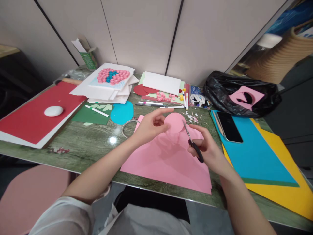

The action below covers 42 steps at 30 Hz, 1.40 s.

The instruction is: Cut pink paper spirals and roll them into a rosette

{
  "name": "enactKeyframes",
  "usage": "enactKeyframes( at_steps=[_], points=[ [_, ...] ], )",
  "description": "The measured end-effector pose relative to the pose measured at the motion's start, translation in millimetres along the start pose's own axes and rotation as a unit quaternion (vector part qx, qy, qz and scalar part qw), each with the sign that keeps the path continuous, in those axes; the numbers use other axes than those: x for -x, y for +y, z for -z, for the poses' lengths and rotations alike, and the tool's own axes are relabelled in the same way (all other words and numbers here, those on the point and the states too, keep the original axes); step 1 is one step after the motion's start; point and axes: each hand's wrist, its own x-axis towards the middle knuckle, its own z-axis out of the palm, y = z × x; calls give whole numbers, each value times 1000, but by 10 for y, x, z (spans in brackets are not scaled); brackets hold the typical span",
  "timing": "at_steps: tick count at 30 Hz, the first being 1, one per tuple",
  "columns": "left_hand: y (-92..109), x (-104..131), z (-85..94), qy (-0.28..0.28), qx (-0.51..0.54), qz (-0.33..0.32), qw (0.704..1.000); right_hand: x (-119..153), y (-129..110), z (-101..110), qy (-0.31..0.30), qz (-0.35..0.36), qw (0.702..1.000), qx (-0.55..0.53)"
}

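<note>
My left hand (156,125) pinches the left edge of a round pink paper disc (175,122) between thumb and fingers. Black-handled scissors (196,150) are in my right hand (205,147), fingers closed around the handles. Their blades point up and left, with the tips at the disc's right edge. Below both hands lie pink paper sheets (166,166), stacked on the table. Small paper scraps (193,118) are scattered just behind the scissors. A roll of tape (127,128) lies by my left wrist.
A black plastic bag (217,88) with a pink paper offcut stands back right. A phone (230,126) rests on blue paper (264,156) over yellow sheets. A red board (36,114) with a white mouse (53,111) is left. Pens (151,103) and a pink-and-blue craft (113,75) lie behind.
</note>
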Motion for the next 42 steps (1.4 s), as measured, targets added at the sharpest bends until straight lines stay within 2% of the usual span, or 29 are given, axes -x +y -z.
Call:
enactKeyframes(
  at_steps=[12, 23, 42],
  points=[
    [-6, -6, 6, 10, 21, 0, 1000, -4, -1, 0, -2, -6, 1000, -10],
    [16, 29, -34, -46, -3, 21, 999, -10, -27, -10, -21, 24, 999, -1],
    [4, 9, -6, -16, 1, 8, 1000, -11, 4, -11, -15, 7, 1000, -8]
  ],
)
